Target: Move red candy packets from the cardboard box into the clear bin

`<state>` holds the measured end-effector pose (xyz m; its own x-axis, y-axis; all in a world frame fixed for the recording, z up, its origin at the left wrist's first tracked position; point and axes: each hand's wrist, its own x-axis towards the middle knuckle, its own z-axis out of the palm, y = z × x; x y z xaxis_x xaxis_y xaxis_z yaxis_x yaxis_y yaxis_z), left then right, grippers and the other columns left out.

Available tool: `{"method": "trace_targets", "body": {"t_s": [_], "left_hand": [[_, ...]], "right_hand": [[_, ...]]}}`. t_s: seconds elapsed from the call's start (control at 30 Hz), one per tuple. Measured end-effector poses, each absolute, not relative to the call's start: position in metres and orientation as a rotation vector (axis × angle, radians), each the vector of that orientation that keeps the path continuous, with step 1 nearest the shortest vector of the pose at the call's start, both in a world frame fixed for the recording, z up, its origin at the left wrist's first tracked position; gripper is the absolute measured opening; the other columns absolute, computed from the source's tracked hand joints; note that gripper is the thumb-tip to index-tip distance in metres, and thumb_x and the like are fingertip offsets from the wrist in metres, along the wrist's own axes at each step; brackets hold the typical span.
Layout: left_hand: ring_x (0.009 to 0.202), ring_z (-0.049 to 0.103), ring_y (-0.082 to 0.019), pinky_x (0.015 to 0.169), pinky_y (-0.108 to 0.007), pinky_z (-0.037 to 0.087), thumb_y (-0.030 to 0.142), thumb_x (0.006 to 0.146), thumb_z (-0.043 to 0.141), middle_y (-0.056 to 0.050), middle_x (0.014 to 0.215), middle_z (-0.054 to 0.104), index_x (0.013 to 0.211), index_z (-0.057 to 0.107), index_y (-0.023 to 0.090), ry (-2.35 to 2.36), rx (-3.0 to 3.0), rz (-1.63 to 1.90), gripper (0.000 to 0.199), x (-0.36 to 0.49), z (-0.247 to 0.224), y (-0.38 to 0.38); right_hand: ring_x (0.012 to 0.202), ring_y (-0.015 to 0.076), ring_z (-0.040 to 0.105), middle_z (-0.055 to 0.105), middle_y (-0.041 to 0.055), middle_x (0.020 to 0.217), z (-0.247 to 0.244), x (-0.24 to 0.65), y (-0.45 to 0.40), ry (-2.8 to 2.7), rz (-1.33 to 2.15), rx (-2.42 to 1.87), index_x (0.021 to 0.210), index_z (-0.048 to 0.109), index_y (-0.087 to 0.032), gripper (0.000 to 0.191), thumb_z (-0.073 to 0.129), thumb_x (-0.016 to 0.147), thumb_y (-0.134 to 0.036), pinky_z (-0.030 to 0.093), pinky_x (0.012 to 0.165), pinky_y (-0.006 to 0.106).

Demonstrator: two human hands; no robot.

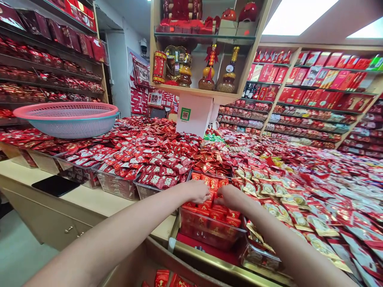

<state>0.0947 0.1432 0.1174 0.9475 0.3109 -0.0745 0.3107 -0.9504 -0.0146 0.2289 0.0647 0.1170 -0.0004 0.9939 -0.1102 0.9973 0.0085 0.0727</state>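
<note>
Toward five o'clock, curled left hand (199, 192) and right hand (229, 196) are touching glossy red square packets (218, 214), grip unclear. A clear plastic bin (211, 230) is likely corralling them.

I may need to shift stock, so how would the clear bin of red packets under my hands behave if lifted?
The clear bin would probably feel stiff, since its walls hold their shape. It may be weighty, packed with red packets. Those sit near the rim, their wrappers shiny, so some might slide out if tipped.
</note>
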Motion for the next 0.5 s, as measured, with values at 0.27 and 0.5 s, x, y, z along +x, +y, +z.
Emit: {"method": "trace_targets", "body": {"t_s": [0.27, 0.5], "left_hand": [[0.091, 0.055, -0.027, 0.08, -0.04, 0.042, 0.029, 0.079, 0.039, -0.014, 0.092, 0.063, 0.084, 0.063, 0.014, -0.566, -3.035, 0.119, 0.029, 0.1, 0.132, 0.129], [0.117, 0.037, -0.03, 0.095, -0.046, 0.031, 0.042, 0.078, 0.042, -0.007, 0.126, 0.046, 0.114, 0.05, 0.021, -0.379, -3.132, 0.113, 0.042, 0.112, 0.117, 0.127]], "right_hand": [[0.073, 0.0178, 0.06, 0.068, 0.0065, 0.08, 0.142, 0.244, 0.051, 2.163, -0.068, 2.123, 0.082, 0.067, -0.018, 0.019, 0.057, 0.07, -0.029, 0.039, 0.057, 0.024], [0.061, 0.0141, 0.058, 0.066, 0.0014, 0.067, 0.145, 0.25, 0.04, 2.082, -0.093, 2.063, 0.073, 0.067, -0.02, 0.016, 0.057, 0.062, -0.014, 0.036, 0.049, 0.022]]}}
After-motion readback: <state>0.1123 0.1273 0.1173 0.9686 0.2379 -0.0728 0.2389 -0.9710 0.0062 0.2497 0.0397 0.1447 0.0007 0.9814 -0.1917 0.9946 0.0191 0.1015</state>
